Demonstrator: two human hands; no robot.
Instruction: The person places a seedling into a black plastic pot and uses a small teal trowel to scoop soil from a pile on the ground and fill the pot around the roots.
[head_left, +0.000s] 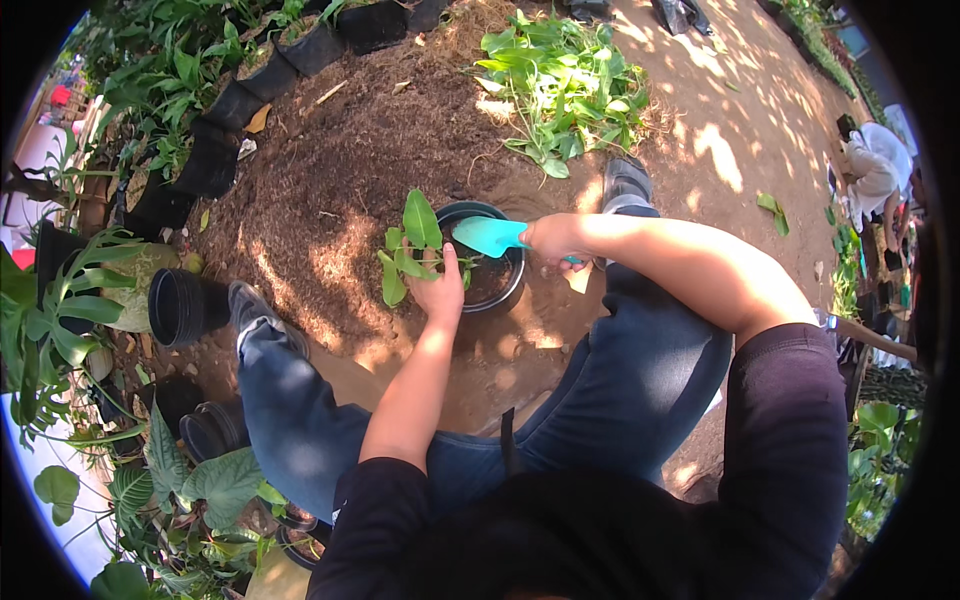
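Observation:
My left hand (441, 291) grips a leafy green plant cutting (421, 221) at the left side of a round black plastic pot (517, 279). Its broad leaves stick out above and left of my fingers. The stems' lower ends are mostly hidden by my hand. In my right hand (559, 238) is the handle of a turquoise hand trowel (489, 235). The trowel's blade points left over the pot, close to my left fingertips. Dark soil (491, 281) shows inside the pot, which stands on the ground between my feet.
A loose soil mound (337, 157) spreads beyond the pot, with a heap of leafy cuttings (570, 82) at its far right. Black planter bags (206, 161) line the left. Stacked black pots (180, 306) lie near my left shoe (262, 315). A person (877, 165) bends at far right.

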